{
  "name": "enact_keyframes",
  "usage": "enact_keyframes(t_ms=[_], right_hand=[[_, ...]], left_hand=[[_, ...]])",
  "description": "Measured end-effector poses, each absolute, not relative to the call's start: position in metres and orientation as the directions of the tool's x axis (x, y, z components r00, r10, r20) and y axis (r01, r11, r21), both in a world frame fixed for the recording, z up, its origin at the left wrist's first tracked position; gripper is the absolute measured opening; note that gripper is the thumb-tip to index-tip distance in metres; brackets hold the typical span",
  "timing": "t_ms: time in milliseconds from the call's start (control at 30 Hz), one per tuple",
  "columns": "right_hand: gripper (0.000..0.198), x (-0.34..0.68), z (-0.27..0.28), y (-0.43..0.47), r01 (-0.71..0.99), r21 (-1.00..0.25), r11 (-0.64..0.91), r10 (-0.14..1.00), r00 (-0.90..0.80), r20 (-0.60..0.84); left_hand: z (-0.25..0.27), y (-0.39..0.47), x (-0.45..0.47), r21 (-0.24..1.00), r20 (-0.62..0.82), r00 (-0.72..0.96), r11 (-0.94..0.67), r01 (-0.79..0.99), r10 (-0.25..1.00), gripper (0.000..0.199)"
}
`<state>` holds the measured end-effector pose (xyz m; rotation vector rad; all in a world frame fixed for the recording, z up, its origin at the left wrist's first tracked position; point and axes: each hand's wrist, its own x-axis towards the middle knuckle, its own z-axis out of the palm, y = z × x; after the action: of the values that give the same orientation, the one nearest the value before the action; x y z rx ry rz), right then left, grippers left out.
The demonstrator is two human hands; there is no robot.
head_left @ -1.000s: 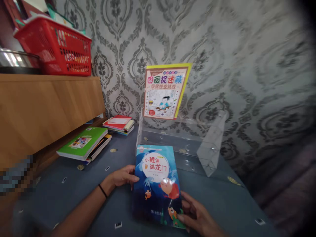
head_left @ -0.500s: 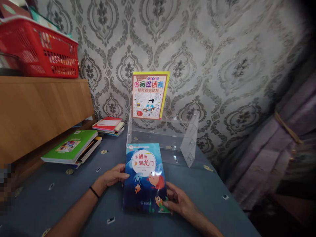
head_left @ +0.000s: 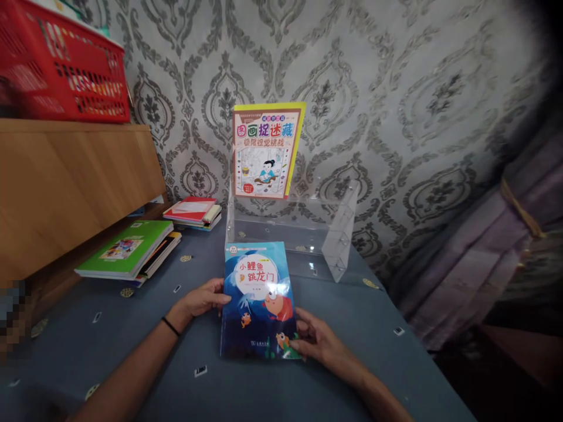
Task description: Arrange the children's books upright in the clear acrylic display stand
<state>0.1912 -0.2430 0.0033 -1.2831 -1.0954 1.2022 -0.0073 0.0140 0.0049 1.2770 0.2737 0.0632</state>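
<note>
The left hand (head_left: pixel 207 298) is holding the blue book (head_left: pixel 257 331) by its left edge, its thumb pressing on the cover and its fingers mostly hiding behind. The right hand (head_left: pixel 319 341) is grasping the lower right corner, its thumb lying on the front while its other fingers are curling about the edge and the back. Each grip is clamping on the blue book. A dark band (head_left: pixel 170 326) is circling the left wrist.

The blue book is facing the wearer just in front of the clear rack (head_left: pixel 341 240), its top edge overlapping the rack's lower left part in this view. Whether its bottom edge is touching the bench (head_left: pixel 373 381) I cannot tell. Its cover is showing red lettering in a white circle, with orange and red fish below, and is catching a bright glare.

The rack is standing on the bench near the patterned wall (head_left: pixel 378 105). A yellow-edged book (head_left: pixel 264 155) is standing at its upper left, leaning back.

To the left, a green book (head_left: pixel 125 249) is lying on other books, and a red book (head_left: pixel 191 212) is topping another pile behind it. A red basket (head_left: pixel 83 73) is sitting on the wooden cabinet (head_left: pixel 74 193). A curtain (head_left: pixel 477 281) is hanging at the right.
</note>
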Motion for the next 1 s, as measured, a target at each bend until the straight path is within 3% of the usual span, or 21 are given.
enact_keyframes(t_ms=[367, 600, 800, 1000], right_hand=[[0.068, 0.191, 0.003, -0.243, 0.000, -0.997, -0.074, 0.992, 0.104, -0.074], [0.074, 0.194, 0.003, -0.239, -0.010, -1.000, -0.023, 0.990, 0.138, -0.024], [0.074, 0.213, 0.031, -0.224, 0.105, -0.993, 0.060, 0.978, 0.192, 0.080], [0.068, 0.251, 0.097, -0.190, 0.294, -0.941, 0.167, 0.945, 0.226, 0.238]], left_hand=[[0.006, 0.014, -0.009, 0.947, -0.180, 0.963, 0.300, 0.114, 0.200, 0.052], [0.012, 0.011, -0.004, 0.954, -0.155, 0.949, 0.292, 0.071, 0.274, 0.054], [0.058, 0.018, 0.010, 0.993, 0.002, 0.954, 0.113, -0.038, 0.301, 0.044], [0.150, 0.051, 0.037, 0.977, 0.137, 0.949, -0.198, -0.082, 0.283, 0.036]])
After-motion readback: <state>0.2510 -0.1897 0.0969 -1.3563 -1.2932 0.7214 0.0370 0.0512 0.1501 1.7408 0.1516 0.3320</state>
